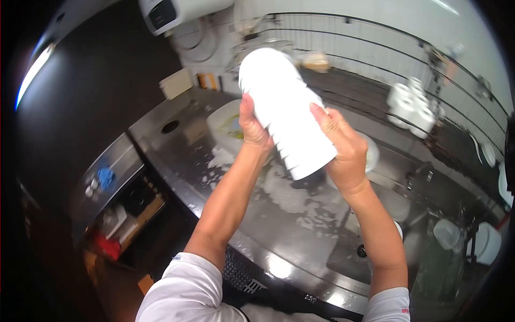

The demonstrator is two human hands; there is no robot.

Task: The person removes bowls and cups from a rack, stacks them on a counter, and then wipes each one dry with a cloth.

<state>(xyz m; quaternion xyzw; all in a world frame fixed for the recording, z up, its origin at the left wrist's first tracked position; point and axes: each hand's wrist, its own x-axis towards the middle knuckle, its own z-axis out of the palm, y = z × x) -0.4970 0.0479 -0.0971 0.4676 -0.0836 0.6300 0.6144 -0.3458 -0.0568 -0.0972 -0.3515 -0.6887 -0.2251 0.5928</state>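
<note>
A tall stack of white bowls [287, 112] is held up at a slant over the wet steel counter [257, 214]. Their stepped rims show along its sides; glare hides finer detail. My left hand [255, 126] is closed around the left side of the stack, thumb up along it. On the right side, my right hand [344, 147] grips it near the lower end. Behind my left forearm sits a whitish tub [220, 126] with something yellow-green in it. A round white vessel [372, 155] is partly hidden behind my right hand.
Foam lies on the counter around a sink basin [343, 257] at right. Stacked white dishes [410, 107] stand on the back ledge below a wire rack [365, 51]. White containers [485, 244] are at far right. A blue cloth-like item [106, 177] lies at left.
</note>
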